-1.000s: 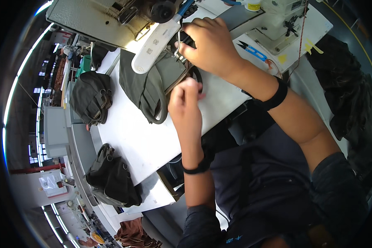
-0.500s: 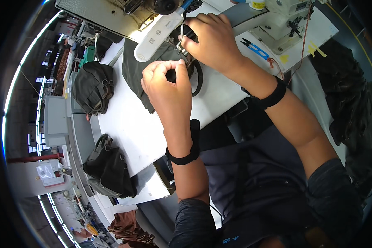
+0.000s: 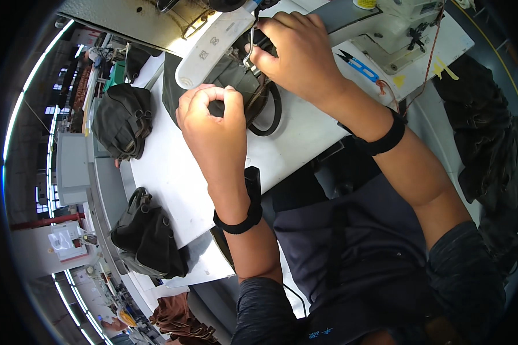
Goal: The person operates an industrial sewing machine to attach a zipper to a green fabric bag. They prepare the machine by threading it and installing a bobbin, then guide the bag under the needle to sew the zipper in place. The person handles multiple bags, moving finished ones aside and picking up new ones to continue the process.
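Observation:
A dark green fabric bag (image 3: 234, 77) lies on the sewing machine's white table, under the machine's pale, rounded cover (image 3: 207, 54). A dark looped handle (image 3: 277, 118) sticks out on its near side. My left hand (image 3: 216, 123) is beside the bag, thumb and forefinger brought together in a ring; whatever the fingertips pinch is hidden. My right hand (image 3: 302, 57) is curled next to a bent metal lever (image 3: 251, 43) by the needle area. Its thumb lies close to the lever and its other fingers bend over dark material, so what it grips is unclear.
Blue-handled thread snips (image 3: 360, 68) lie right of my right hand. Two more dark green bags, an upper one (image 3: 122, 122) and a lower one (image 3: 148, 236), sit at the left. Dark fabric (image 3: 483, 138) is piled at the right, brown fabric (image 3: 181, 316) at lower left.
My left hand has shifted left and slightly down, away from the right hand. More of the bag's near edge shows between them. The right hand stays by the metal lever.

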Tool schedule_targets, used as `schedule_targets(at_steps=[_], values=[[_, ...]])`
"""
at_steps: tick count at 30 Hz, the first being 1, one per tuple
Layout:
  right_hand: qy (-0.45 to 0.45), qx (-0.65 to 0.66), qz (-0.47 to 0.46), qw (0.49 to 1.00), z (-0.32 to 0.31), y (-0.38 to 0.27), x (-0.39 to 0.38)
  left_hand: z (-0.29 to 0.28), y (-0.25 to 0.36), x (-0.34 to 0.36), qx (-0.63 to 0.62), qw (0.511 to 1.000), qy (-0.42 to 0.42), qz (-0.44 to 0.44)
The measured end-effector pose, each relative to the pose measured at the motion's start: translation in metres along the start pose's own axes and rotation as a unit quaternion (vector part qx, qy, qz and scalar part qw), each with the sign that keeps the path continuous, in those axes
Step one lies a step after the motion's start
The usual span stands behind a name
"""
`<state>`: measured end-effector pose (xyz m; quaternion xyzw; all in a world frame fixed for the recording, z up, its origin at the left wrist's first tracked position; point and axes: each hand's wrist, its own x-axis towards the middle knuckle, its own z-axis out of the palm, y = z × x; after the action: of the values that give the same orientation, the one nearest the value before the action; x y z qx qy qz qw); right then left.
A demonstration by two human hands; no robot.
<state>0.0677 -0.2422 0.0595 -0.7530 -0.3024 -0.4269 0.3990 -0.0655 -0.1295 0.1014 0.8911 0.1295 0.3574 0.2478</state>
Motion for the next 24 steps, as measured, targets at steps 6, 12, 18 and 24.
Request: schedule_targets(at_steps=[6,12,18,24], values=[[-0.027,0.023,0.016,0.999,-0.019,-0.012,0.009,0.003,-0.009,-0.004,0.009,0.999,0.031,0.032],[-0.033,0.02,0.007,0.999,-0.018,-0.01,0.008,0.012,-0.006,-0.01,0.048,0.996,0.011,0.078],[-0.038,0.038,0.006,0.999,-0.019,-0.011,0.009,0.011,-0.015,-0.001,0.011,0.997,0.009,0.082],[-0.025,0.028,0.009,0.999,-0.016,-0.01,0.006,0.017,-0.023,0.009,0.114,0.989,0.001,0.095]])
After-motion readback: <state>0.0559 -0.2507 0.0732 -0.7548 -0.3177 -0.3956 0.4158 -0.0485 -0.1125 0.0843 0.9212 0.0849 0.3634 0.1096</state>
